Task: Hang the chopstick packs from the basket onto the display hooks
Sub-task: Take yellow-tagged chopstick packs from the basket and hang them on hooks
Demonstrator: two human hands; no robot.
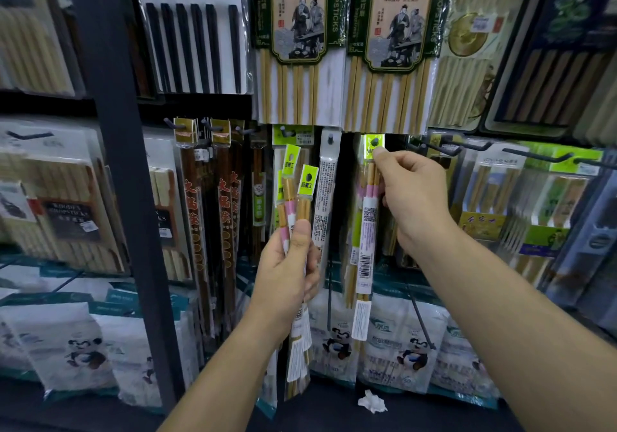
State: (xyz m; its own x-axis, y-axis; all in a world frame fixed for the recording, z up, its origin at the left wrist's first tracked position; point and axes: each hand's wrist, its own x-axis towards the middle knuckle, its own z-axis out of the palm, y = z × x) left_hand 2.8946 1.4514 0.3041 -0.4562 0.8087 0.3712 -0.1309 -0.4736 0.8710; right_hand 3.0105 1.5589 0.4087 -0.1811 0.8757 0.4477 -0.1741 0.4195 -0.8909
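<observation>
A person's left hand (288,264) grips several narrow chopstick packs (297,194) upright. Just beside it, the right hand (410,194) pinches another pack's green header (374,144) at a display hook (374,140).

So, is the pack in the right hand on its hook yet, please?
Cannot tell: right hand pinches the pack by its header; its hole looks dark.
</observation>
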